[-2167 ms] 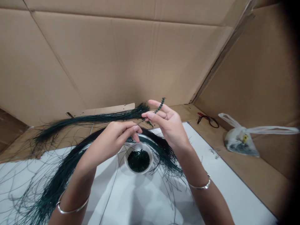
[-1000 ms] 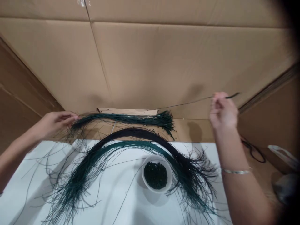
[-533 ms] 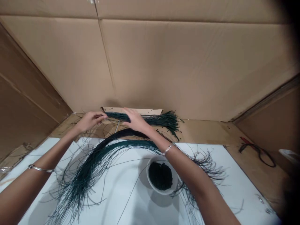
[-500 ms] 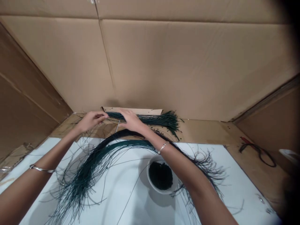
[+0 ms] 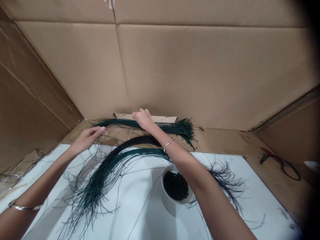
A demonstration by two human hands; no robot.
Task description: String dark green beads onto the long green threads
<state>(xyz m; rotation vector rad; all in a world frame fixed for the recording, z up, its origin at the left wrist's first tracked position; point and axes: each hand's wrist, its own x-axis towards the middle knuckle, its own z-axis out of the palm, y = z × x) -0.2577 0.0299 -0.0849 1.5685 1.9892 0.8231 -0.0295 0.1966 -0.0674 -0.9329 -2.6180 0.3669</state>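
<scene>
My left hand (image 5: 87,137) is closed in a pinch in front of the left end of the far bundle of dark green strands (image 5: 170,127). Whatever thin thing it pinches is too small to make out. Over the middle of that bundle is my right hand (image 5: 143,119), its fingers curled together; what they hold, if anything, is hidden. Nearer to me, a second green bundle (image 5: 100,176) curves across the white board beside a black bundle (image 5: 130,142). My right forearm covers part of both. A white bowl (image 5: 163,186) of small dark pieces stands below that forearm.
Tall cardboard walls (image 5: 190,73) enclose the back and sides. A pale cardboard strip (image 5: 165,118) lies behind the far bundle. On the right are a red-handled tool (image 5: 266,151) and a black cord loop (image 5: 291,176). Loose strands stray over the white board (image 5: 212,206).
My left hand has moved left and slightly toward me, away from the bundle. The right hand has risen a little, its fingers going from spread to curled. The view has shifted slightly.
</scene>
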